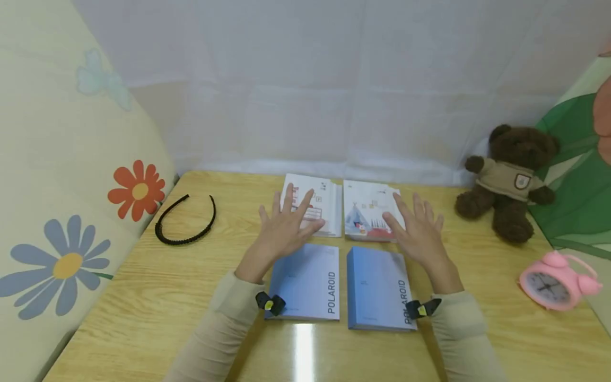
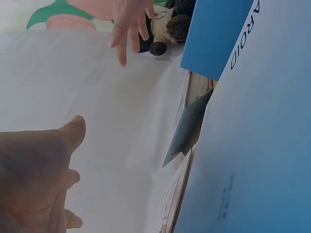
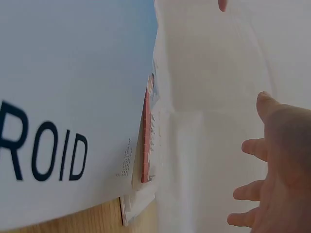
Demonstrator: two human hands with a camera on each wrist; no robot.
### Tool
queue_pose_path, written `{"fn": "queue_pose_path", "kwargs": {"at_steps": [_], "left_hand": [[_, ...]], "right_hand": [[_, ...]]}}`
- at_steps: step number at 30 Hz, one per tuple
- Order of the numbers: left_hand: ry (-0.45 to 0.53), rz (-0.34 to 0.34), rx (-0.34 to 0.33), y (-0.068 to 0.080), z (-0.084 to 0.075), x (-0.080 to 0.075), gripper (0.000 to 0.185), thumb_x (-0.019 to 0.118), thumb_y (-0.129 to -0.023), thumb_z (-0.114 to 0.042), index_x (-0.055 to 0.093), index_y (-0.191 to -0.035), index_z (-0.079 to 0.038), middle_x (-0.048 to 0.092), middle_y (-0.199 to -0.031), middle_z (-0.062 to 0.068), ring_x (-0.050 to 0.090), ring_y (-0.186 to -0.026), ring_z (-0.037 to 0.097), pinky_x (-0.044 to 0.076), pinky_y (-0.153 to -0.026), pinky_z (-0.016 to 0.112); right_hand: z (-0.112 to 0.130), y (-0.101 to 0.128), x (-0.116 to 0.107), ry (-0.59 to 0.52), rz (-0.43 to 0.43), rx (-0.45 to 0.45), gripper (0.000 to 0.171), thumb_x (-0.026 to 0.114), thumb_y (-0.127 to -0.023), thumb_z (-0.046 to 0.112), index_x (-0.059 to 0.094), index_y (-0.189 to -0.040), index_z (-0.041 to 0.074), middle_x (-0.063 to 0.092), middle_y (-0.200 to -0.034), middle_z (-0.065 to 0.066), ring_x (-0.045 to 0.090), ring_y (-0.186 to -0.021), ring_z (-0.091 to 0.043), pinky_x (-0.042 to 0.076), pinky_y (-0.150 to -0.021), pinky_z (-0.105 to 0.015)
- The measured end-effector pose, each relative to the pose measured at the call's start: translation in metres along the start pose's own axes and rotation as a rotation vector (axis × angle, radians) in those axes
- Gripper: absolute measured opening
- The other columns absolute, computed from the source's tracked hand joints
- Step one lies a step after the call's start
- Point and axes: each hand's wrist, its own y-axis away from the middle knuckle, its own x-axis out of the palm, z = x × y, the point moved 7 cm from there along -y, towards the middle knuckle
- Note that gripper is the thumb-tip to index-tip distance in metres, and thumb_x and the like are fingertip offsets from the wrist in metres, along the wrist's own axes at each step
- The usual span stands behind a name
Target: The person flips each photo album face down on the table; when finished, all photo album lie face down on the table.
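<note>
A: What is shown from the head view?

B: A pale wooden table (image 1: pixel 157 297) is seen, with a strip of glare near its front edge. It is backed by a white cloth wall (image 1: pixel 334 79); a cream panel printed with flowers (image 1: pixel 71 185) stands on the left and a green-patterned panel (image 1: pixel 582 196) on the right. Two blue POLAROID books lie side by side, the left blue book (image 1: pixel 305 284) and the right blue book (image 1: pixel 377 289), and two white illustrated booklets lie just behind them, the left booklet (image 1: pixel 322 204) and the right booklet (image 1: pixel 367 215). The left hand (image 1: pixel 284 228) is held spread over the left pair, the right hand (image 1: pixel 420 231) spread over the right pair; nothing is gripped. Whether the booklets are touched cannot be told. A black headband (image 1: pixel 186 220) lies to the left, a brown teddy bear (image 1: pixel 508 180) sits at the back right, and a pink alarm clock (image 1: pixel 556 281) stands near the right edge.

A: And from the left wrist?

B: The left blue book (image 2: pixel 252 145) fills the right side, the left hand (image 2: pixel 34 179) is seen open against the cloth wall (image 2: pixel 121 97), and the right hand (image 2: pixel 129 22) and teddy bear (image 2: pixel 167 24) are seen far off.

A: The right wrist?

B: The right blue book (image 3: pixel 73 97) is seen close, the right booklet (image 3: pixel 148 141) just beyond it, and the right hand (image 3: pixel 277 170) with fingers splayed, holding nothing
</note>
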Motion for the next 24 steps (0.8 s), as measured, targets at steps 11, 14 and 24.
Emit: {"fn": "queue_pose_path", "kwargs": {"at_steps": [11,14,24], "left_hand": [[0.064,-0.012,0.136,0.041,-0.034,0.031,0.083,0.039,-0.092,-0.061,0.002,-0.153,-0.019,0.002,-0.157,0.018,0.012,-0.140,0.045,0.017,-0.108,0.066],[0.039,0.060,0.151,0.064,-0.046,0.051,0.088,0.035,-0.090,-0.067,0.004,-0.153,-0.012,0.009,-0.157,0.017,0.015,-0.140,0.042,0.016,-0.108,0.065],[0.004,0.171,0.285,0.089,-0.085,0.090,0.108,0.025,-0.080,-0.082,0.019,-0.148,0.001,0.023,-0.153,0.018,0.018,-0.141,0.038,0.010,-0.110,0.065]], "right_hand": [[-0.002,0.033,0.018,0.009,0.033,-0.084,0.067,0.038,-0.095,0.056,0.026,-0.150,0.018,0.002,-0.154,-0.027,0.008,-0.138,-0.051,0.006,-0.107,-0.070],[0.000,0.046,0.034,-0.019,0.091,-0.121,0.066,0.045,-0.094,0.053,0.033,-0.147,0.015,0.018,-0.150,-0.031,0.021,-0.134,-0.052,0.019,-0.104,-0.070],[-0.004,0.052,0.047,-0.026,0.160,-0.129,0.057,0.056,-0.093,0.040,0.047,-0.138,0.007,0.047,-0.139,-0.020,0.043,-0.126,-0.041,0.034,-0.103,-0.059]]}}
